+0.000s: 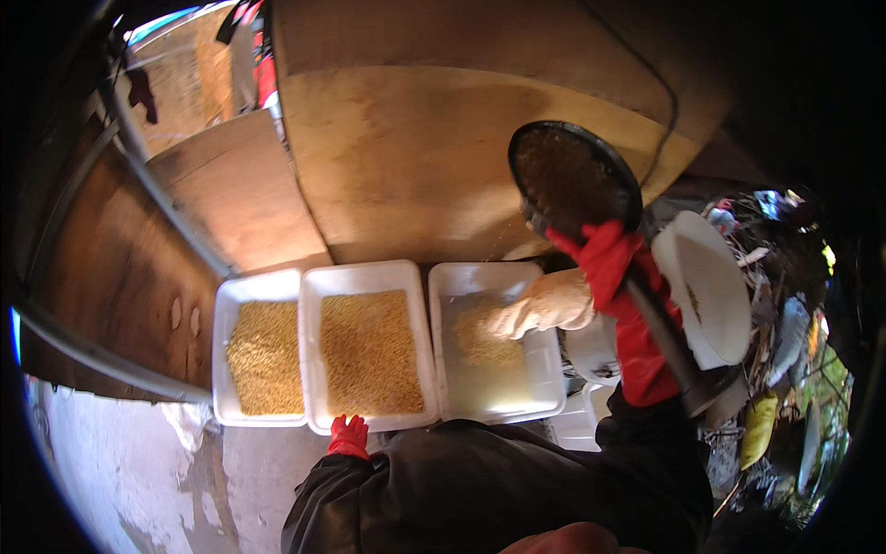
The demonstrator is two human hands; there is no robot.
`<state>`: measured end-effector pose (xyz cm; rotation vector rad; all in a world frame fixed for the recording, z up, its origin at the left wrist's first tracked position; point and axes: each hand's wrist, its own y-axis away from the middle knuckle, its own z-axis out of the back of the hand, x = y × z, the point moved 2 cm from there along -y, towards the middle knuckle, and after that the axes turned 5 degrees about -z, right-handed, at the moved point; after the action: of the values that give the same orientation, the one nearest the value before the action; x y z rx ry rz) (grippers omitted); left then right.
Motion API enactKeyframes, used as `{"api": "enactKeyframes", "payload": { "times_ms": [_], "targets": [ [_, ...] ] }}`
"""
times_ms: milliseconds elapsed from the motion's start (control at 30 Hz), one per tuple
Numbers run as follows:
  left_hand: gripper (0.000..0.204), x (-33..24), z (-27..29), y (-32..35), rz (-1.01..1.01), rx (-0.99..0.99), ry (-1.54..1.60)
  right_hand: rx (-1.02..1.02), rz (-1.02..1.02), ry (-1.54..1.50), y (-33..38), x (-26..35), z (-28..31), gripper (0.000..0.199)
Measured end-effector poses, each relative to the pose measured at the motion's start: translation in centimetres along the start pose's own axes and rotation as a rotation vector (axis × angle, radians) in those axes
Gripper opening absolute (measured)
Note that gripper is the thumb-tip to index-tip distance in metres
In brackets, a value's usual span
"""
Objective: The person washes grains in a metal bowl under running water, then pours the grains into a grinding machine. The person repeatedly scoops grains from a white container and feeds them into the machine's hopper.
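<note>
My right hand [604, 257], in a long red glove, grips the handle of a round black strainer [570, 175], held tilted above the right white tray [480, 274]. That tray holds a small heap of golden grains [484, 340]. A cream-gloved hand [544, 307], seemingly someone else's, reaches into the tray from the right and rests on the heap. My left hand [349, 436], also red-gloved, touches the near rim of the middle white tray [365, 274], which is full of the same grains. The left white tray [221, 319] is filled too.
Large wooden boards [406, 157] lean behind the trays. A white round basin [711, 286] stands at the right, with more white containers [591, 351] below it and cluttered rubbish [784, 351] beyond. Stained concrete floor [138, 471] lies at the lower left.
</note>
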<state>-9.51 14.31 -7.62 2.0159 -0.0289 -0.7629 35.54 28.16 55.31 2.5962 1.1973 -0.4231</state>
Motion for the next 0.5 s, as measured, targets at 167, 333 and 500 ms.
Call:
{"api": "enactKeyframes", "payload": {
  "times_ms": [167,333,500],
  "targets": [
    [0.062,1.6,-3.6,-0.4,0.029,0.057,-0.055,0.092,0.140,0.083,8.5,3.5,-7.1,0.051],
    [0.058,3.8,-9.2,1.7,0.022,0.099,-0.155,0.150,0.325,0.120,16.8,6.3,-9.0,0.054],
    [0.058,5.0,-11.0,3.1,0.083,0.149,-0.238,0.166,0.451,0.067,25.6,9.0,-6.8,0.059]
  ]
}}
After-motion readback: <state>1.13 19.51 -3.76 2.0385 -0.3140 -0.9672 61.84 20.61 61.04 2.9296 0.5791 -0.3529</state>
